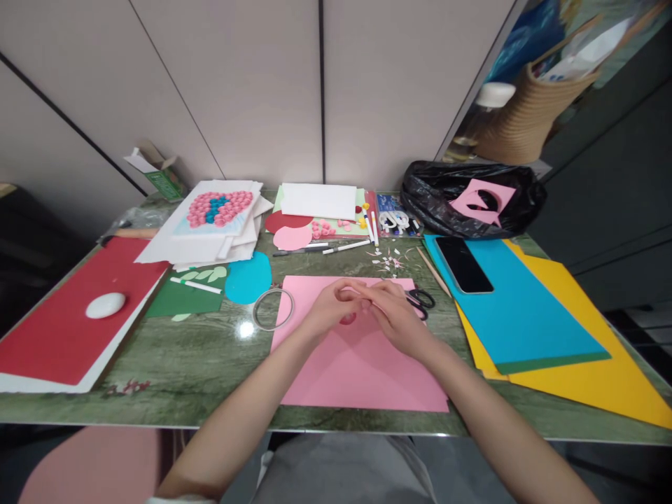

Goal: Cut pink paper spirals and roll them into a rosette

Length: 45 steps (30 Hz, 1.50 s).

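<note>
In the head view, the left hand (pixel 330 310) and the right hand (pixel 403 323) meet over a pink sheet (pixel 362 381) lying on a green marbled table (pixel 225 364). Their fingers are bent and their fingertips come together above the sheet's far half; I cannot tell whether they are pinched on anything, as the fingers hide the spot. Just below the left hand shows a small reddish piece (pixel 348 318), too blurred to name. A pair of black-handled scissors (pixel 421 302) lies just beyond the right hand, partly hidden by it, and a thin ring (pixel 255 312) overlaps the sheet's left edge. Further left are a rounded blue cutout (pixel 248 278), a dark green sheet (pixel 183 299) bearing a green-capped marker (pixel 197 285), and a red sheet (pixel 57 336) with a white oval object (pixel 106 305) on it. Behind these, pink and blue rosettes (pixel 199 210) cover part of a stack of white sheets (pixel 173 238). Small paper scraps (pixel 389 263) lie beyond the hands. To the right, a phone (pixel 465 264) rests on a blue sheet (pixel 530 308), which overlaps yellow sheets (pixel 577 381).
</note>
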{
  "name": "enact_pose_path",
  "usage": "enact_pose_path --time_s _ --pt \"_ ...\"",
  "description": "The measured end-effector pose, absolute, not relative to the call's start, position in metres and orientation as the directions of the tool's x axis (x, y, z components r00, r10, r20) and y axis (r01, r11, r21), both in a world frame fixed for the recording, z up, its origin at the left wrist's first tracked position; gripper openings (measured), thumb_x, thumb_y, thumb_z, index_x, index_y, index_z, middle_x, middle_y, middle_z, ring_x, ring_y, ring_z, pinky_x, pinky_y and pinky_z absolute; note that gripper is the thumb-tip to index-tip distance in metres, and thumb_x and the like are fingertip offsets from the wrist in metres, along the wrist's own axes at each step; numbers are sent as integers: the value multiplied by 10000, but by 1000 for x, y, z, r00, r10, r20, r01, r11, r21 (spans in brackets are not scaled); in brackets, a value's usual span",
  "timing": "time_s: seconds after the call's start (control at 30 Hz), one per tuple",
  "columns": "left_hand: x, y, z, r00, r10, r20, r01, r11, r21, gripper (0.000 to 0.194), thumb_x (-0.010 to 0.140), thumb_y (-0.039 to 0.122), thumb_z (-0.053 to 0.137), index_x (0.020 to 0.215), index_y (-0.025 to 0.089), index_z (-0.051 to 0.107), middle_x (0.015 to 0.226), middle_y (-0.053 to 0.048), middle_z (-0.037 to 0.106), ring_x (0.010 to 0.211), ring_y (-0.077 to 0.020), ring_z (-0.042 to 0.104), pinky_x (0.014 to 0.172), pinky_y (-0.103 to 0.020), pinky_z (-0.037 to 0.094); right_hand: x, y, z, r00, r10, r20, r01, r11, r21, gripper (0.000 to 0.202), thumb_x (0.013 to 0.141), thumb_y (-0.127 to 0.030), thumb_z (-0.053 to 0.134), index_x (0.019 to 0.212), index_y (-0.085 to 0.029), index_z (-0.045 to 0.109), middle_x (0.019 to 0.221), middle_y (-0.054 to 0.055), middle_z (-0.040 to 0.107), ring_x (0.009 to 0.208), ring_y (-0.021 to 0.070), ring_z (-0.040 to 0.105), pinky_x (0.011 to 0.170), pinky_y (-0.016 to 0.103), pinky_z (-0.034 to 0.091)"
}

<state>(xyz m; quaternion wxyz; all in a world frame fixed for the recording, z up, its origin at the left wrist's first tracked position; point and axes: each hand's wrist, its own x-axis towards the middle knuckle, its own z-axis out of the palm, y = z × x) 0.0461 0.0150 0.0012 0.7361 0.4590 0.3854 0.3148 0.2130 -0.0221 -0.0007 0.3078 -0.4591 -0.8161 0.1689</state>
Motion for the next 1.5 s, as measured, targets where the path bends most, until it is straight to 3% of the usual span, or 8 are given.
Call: enact_pose_path --time_s 0.33,0.5,0.7,1.03,1.2,1.5 --pt "50 9 3 520 816 -251 -181 393 901 388 655 304 767 984 174 609 820 -53 690 617 -100 573 515 -212 287 212 -24 -10 -141 840 524 746 439 -501 395 825 -133 589 1181 -300 627 907 26 686 918 213 553 829 377 404" --pt "52 8 0 537 807 -245 -206 407 890 406 643 287 784 993 160 622 833 -59 699 558 -68 512 515 -219 297 211 -23 -11 -138 830 540 756 441 -484 372 806 -150 620 1146 -296 646 832 5 702 857 212 536 799 375 384" --pt "55 7 1 527 809 -260 -235 433 870 372 605 225 808 926 133 644 742 -25 668 677 -89 576 609 -204 371 207 -23 -6 -156 836 525 737 452 -502 364 783 -85 604 1084 -276 678 712 -13 662 772 197 499 767 352 371" --pt "49 10 -2 462 832 -308 -201 436 877 439 628 294 797 1016 181 628 838 -37 685 644 -68 544 557 -207 304 211 -25 -4 -177 823 541 718 484 -501 464 822 -135 599 1255 -300 567 911 11 706 923 213 556 849 382 396" --pt "48 13 -4 487 826 -285 -239 440 866 478 622 317 799 1034 178 602 788 -26 671 577 -77 550 508 -210 280 213 -23 -5 -192 817 543 736 486 -471 470 866 -151 545 1302 -326 533 951 26 705 928 217 581 837 397 415" --pt "48 13 -8 490 830 -267 -238 422 875 393 656 313 781 978 176 602 733 -1 640 524 -45 495 467 -177 274 215 -22 -3 -309 851 425 700 506 -504 489 896 -103 463 1343 -299 497 973 47 657 964 194 564 846 358 451"
